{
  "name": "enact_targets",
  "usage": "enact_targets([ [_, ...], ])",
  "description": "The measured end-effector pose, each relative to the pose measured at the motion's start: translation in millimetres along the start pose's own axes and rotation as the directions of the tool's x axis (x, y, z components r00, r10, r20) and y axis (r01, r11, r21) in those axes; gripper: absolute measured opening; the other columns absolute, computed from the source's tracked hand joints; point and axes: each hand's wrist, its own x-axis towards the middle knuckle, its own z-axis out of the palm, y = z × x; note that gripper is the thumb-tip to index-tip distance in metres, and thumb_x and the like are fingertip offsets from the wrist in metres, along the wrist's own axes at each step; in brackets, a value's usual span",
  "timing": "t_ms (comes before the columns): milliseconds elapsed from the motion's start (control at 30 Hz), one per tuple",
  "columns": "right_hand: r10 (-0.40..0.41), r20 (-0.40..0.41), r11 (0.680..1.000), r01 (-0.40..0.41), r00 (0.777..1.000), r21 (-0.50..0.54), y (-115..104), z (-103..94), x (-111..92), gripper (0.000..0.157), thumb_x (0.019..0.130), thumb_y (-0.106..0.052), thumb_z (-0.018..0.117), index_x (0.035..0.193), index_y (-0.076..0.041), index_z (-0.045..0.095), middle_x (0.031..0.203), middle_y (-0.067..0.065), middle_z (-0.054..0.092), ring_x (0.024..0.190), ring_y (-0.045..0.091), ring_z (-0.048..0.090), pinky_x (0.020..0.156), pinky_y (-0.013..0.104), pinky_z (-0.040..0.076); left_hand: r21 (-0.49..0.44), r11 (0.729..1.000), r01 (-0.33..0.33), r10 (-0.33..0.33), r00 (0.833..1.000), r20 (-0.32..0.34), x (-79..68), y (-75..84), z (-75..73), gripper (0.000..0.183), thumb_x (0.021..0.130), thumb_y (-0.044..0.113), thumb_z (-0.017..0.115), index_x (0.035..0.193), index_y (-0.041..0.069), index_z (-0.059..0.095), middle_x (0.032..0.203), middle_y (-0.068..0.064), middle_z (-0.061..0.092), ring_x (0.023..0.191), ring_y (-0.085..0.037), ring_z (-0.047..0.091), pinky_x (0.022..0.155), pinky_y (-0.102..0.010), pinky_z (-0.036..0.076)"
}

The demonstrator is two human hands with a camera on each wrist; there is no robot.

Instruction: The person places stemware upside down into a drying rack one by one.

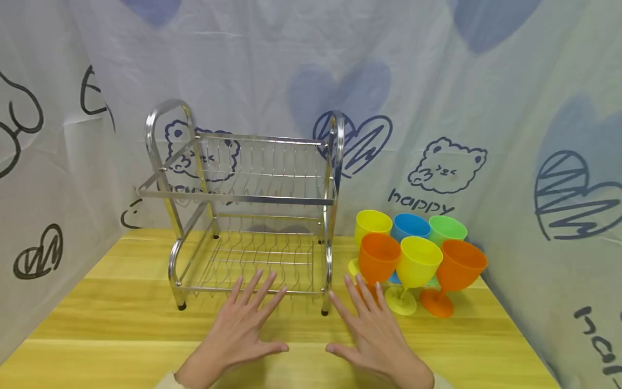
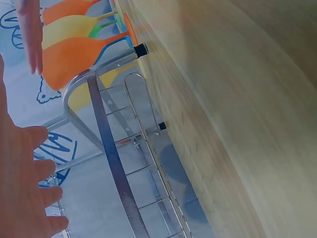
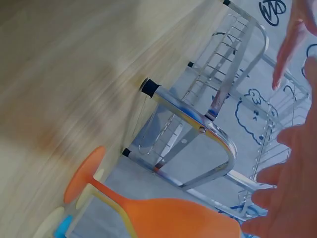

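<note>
Left hand, right hand: fingers spread, gripping nothing. Front-left orange plastic goblet, upright, right of frame centre, lies beyond right hand, nearer one.

Yellowish wood-grained tabletop is being enclosed at back and sides by pale, creased cloth; blue hearts, bear faces and "happy" lettering are being displayed across it.

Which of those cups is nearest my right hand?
The left orange cup in the front row: your right hand covers part of its base in the head view. The other orange cup stands at that row's right end.
</note>
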Motion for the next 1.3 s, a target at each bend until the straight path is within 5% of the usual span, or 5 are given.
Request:
enact_targets([
  [367,0.137,-0.262,0.984,-0.101,0.955,0.148,21,-12.6,-5,0.067,0.100,-0.056,0.031,0.135,-0.004,0.054,0.145,0.022,0.042,0.135,0.039,0.034,0.113,0.052,0.025,-0.119,0.988,0.102,-0.088,0.990,0.113,0.8,2.2,-7.5,0.088,0.090,0.076,0.017,0.147,0.014,0.041,0.152,-0.015,0.033,0.135,-0.040,0.035,0.107,-0.058,0.030],
  [567,0.214,-0.479,0.976,-0.165,0.851,0.143,51,-23.6,-14,0.061,0.101,-0.051,0.039,0.125,0.002,0.060,0.135,0.024,0.051,0.125,0.043,0.045,0.098,0.060,0.040,-0.169,0.979,0.114,-0.097,0.990,0.103,7.9,6.5,-8.2,0.084,0.092,0.073,0.022,0.147,0.013,0.041,0.151,-0.014,0.035,0.133,-0.038,0.038,0.104,-0.058,0.036],
  [867,0.402,-0.632,0.910,-0.363,0.663,0.199,112,-33.7,-40,0.075,0.096,-0.055,0.046,0.128,0.012,0.050,0.139,0.031,0.044,0.129,0.050,0.037,0.111,0.056,0.026,-0.222,0.968,0.121,-0.113,0.992,0.049,11.5,11.0,-6.0,0.079,0.094,0.070,0.027,0.147,0.012,0.042,0.151,-0.013,0.035,0.131,-0.038,0.041,0.103,-0.057,0.036],
  [1033,0.623,-0.495,0.782,-0.501,0.606,0.371,130,-30.6,-56,0.081,0.090,-0.043,0.064,0.141,0.012,0.035,0.148,0.032,0.028,0.137,0.048,0.023,0.113,0.060,0.015,-0.243,0.963,0.116,-0.111,0.993,0.035,12.6,11.0,-4.5,0.075,0.094,0.065,0.038,0.147,0.012,0.042,0.151,-0.014,0.035,0.130,-0.038,0.042,0.103,-0.058,0.036],
  [1300,0.887,0.015,0.332,-0.660,0.461,0.674,148,-24.5,-61,0.107,0.086,-0.023,0.073,0.153,-0.003,-0.008,0.158,0.025,-0.002,0.143,0.042,0.005,0.114,0.058,0.008,-0.278,0.953,0.118,-0.114,0.993,0.030,15.1,12.4,-2.7,0.074,0.094,0.064,0.041,0.146,0.012,0.043,0.151,-0.014,0.035,0.130,-0.038,0.042,0.103,-0.058,0.036],
])
